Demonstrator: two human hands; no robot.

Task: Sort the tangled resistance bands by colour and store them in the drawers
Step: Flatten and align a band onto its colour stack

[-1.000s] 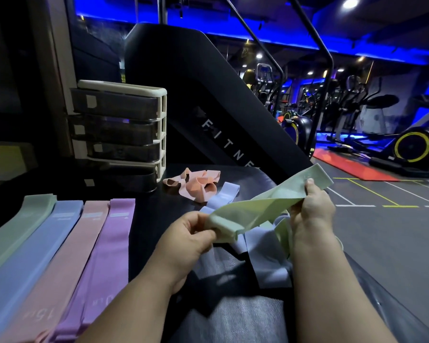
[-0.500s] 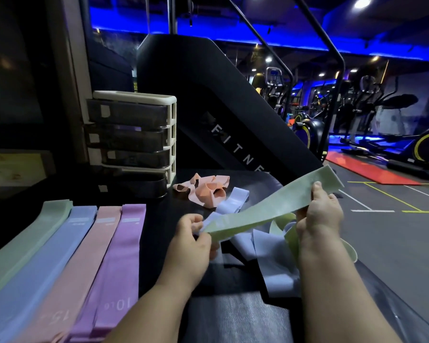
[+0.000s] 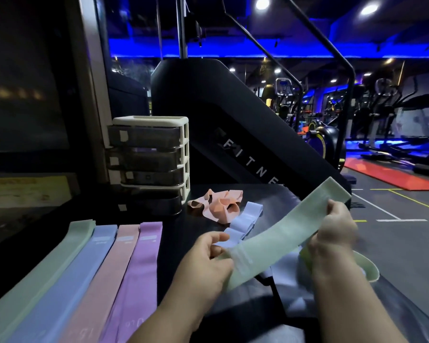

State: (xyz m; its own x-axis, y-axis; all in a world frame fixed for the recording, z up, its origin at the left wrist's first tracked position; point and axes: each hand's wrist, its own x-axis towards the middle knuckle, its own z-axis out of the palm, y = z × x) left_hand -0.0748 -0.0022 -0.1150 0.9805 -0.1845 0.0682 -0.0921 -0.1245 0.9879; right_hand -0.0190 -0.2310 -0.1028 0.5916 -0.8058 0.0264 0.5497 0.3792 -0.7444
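Observation:
Both hands hold a pale green resistance band (image 3: pixel 282 233) stretched flat above the dark table. My left hand (image 3: pixel 208 258) pinches its near end; my right hand (image 3: pixel 337 226) grips its far end. Beneath lie tangled light blue bands (image 3: pixel 245 216) and another green loop (image 3: pixel 369 268). A crumpled peach band (image 3: pixel 218 204) sits further back. Flat on the left lie a green band (image 3: pixel 60 263), a blue band (image 3: pixel 84 268), a pink band (image 3: pixel 109 273) and a purple band (image 3: pixel 139 268). The cream drawer unit (image 3: pixel 156 157) with dark drawers stands behind them.
A large black machine housing (image 3: pixel 233 134) lettered FITNE rises right behind the table. The table's right edge drops to the gym floor (image 3: pixel 394 233), with exercise machines beyond. A dark wall and pillar stand at the left.
The green band has been pulled out from a crumpled fold into a flat, taut strip, my hands moving apart. The view has tilted upward.

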